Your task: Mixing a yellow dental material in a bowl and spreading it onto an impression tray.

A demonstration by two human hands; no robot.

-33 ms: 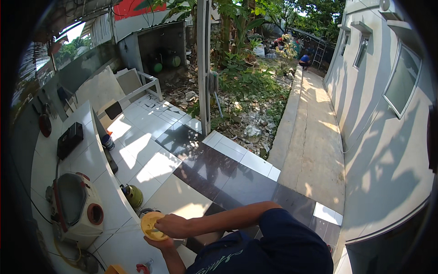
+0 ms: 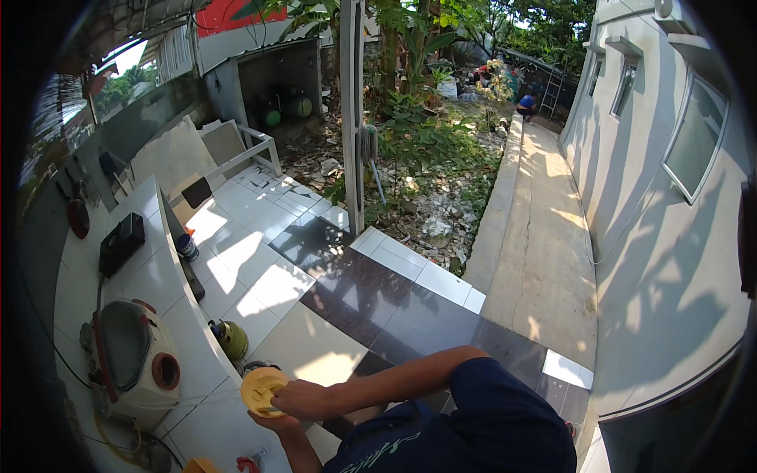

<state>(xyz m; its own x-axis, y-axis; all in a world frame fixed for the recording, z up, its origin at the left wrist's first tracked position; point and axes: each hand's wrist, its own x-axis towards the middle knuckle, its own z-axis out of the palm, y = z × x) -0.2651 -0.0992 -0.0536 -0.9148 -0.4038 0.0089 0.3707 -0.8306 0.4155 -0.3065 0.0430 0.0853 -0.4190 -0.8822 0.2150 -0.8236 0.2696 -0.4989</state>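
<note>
A small yellow bowl (image 2: 251,391) is held over the edge of the white-tiled counter (image 2: 223,406). My left hand (image 2: 273,423) is cupped under and around its near side. Over the bowl's right side reaches my right hand (image 2: 304,400), its fingers closed. A small greyish piece shows at its fingertips against the bowl's inside; I cannot make out what it is. Pale yellow contents lie in the bowl, their kind unclear.
On the counter are a cream-and-red machine (image 2: 138,355), a black box (image 2: 121,243) and a red-capped item (image 2: 251,461). Beneath its edge stands a green gas cylinder (image 2: 230,339). A metal post (image 2: 352,118) rises by the garden. Far off, a person (image 2: 527,102) crouches along the concrete path (image 2: 544,221).
My right hand has shifted slightly right and down over the bowl. The bowl has moved a little to the left, with my left hand still holding it.
</note>
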